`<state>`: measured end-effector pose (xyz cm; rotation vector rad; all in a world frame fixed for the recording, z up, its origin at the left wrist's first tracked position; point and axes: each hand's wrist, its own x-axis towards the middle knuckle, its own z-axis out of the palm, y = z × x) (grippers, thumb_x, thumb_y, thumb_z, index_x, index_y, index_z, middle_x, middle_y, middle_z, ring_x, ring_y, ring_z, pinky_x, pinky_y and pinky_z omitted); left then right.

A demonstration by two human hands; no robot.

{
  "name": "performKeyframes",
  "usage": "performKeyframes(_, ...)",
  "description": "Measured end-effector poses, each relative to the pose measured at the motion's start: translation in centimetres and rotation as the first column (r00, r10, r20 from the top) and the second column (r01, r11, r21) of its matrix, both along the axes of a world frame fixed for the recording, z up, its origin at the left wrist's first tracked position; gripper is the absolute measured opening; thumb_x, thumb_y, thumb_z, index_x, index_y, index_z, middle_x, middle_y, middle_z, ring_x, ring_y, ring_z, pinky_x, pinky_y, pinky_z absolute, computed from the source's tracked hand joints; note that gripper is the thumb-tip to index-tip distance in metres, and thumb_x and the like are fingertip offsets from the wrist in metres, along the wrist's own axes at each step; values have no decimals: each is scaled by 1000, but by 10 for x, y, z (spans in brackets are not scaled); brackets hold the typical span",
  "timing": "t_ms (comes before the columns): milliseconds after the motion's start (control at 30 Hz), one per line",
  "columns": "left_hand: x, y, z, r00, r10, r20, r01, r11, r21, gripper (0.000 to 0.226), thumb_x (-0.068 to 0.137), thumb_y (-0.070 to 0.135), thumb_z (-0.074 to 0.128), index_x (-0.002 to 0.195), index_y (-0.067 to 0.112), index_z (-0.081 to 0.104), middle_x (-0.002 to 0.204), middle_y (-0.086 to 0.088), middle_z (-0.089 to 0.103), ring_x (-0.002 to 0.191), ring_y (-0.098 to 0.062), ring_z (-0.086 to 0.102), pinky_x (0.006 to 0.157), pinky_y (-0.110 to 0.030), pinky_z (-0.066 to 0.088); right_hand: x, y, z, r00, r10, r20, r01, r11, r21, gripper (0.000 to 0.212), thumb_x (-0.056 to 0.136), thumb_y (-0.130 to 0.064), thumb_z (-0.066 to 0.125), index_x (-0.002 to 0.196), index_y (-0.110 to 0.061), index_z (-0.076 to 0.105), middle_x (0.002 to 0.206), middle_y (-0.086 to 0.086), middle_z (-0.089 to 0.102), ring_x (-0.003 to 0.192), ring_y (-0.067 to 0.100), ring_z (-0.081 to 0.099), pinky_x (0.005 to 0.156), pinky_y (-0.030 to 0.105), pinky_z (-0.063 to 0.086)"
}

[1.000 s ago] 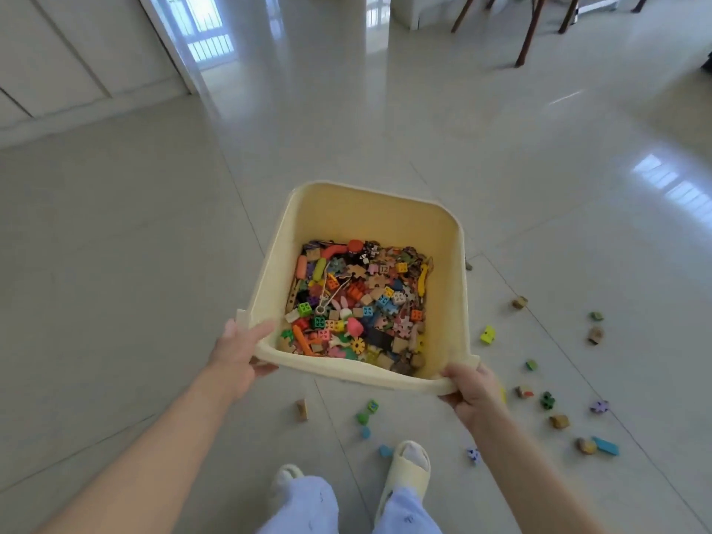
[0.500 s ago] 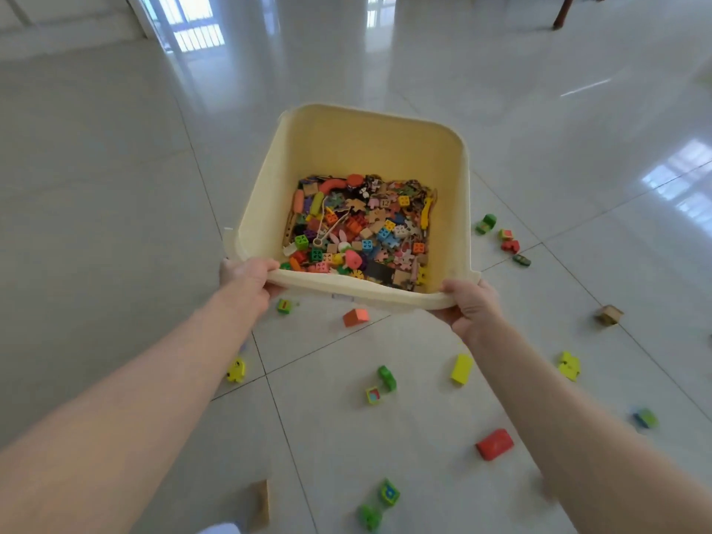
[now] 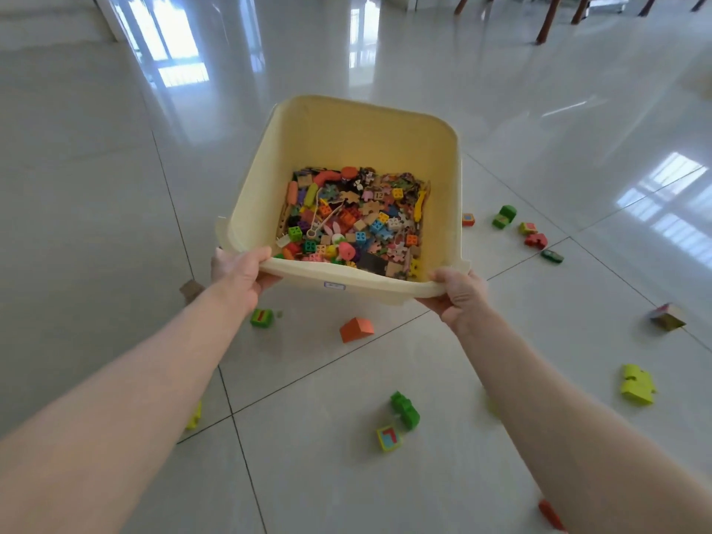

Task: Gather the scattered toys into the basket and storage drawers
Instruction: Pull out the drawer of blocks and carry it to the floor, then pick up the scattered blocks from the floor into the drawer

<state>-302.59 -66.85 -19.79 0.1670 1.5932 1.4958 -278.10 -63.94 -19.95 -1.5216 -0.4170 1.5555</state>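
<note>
Toys (image 3: 354,221) already gathered lie heaped across the bottom of the pale yellow bin (image 3: 370,136), small bright cubes, puzzle pieces and beads. I hold that bin in the air in front of me, above the tiled floor (image 3: 115,233), tipped a little toward me so I look straight into it.

More toys lie loose on the tiles around and under it: an orange block (image 3: 356,329) just below the near rim, a green cube (image 3: 262,317) beside my left wrist, a brown block (image 3: 191,290) partly hidden behind that hand, a green brick (image 3: 405,409) touching a yellow number cube (image 3: 388,438) between my forearms. To the right sit a yellow puzzle piece (image 3: 636,383), a wooden cube (image 3: 667,317), and farther off a small cluster with a green brick (image 3: 504,216) and a red piece (image 3: 536,240). Chair legs (image 3: 547,21) stand far back.

Both arms reach straight forward. My left hand (image 3: 238,270) grips the near left corner of the rim, thumb on top, fingers curled beneath. My right hand (image 3: 460,296) clasps the near right corner the same way.
</note>
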Motion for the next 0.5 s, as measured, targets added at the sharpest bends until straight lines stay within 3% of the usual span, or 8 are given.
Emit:
performKeyframes(133, -8, 9, -27, 1000, -8, 18, 8, 1000, -17, 41, 83, -3, 61, 117, 12, 44, 127, -17, 52, 104, -33, 57, 67, -44, 55, -4, 1, -24, 999, 24, 25, -24, 1000, 0, 31, 84, 1, 61, 111, -9, 50, 101, 11, 56, 95, 28, 59, 64, 41, 59)
performKeyframes(267, -17, 22, -35, 997, -79, -1, 79, 997, -5, 38, 87, 12, 62, 122, 11, 45, 125, -15, 53, 106, -33, 57, 49, -38, 58, -8, 16, -27, 993, 55, 105, -56, 998, 11, 28, 84, -10, 66, 108, -10, 51, 100, 10, 58, 97, 27, 61, 59, 37, 59)
performKeyframes(333, -18, 24, -34, 993, -114, 15, 114, 993, 2, 40, 90, 20, 59, 126, 11, 42, 127, -14, 51, 107, -32, 56, 58, -39, 60, -11, 18, -28, 994, 21, 107, -23, 1000, 19, 30, 84, -17, 68, 109, -10, 52, 95, 7, 58, 95, 26, 61, 62, 38, 59)
performKeyframes(433, -11, 11, -41, 977, -203, 61, 205, 979, -21, 44, 93, 33, 52, 130, 14, 39, 130, -11, 50, 109, -31, 56, 86, -44, 51, -13, 10, -31, 999, -3, 38, 2, 1000, 30, 25, 83, -29, 67, 93, -11, 53, 102, 9, 60, 98, 26, 62, 67, 37, 59)
performKeyframes(500, 0, -8, -53, 963, -270, -5, 269, 961, -58, 46, 94, 37, 49, 133, 16, 38, 132, -10, 49, 107, -29, 56, 87, -41, 48, -11, -4, -37, 999, 1, -42, 1, 999, 53, 27, 86, -36, 62, 93, -11, 54, 103, 9, 60, 98, 23, 62, 78, 34, 57)
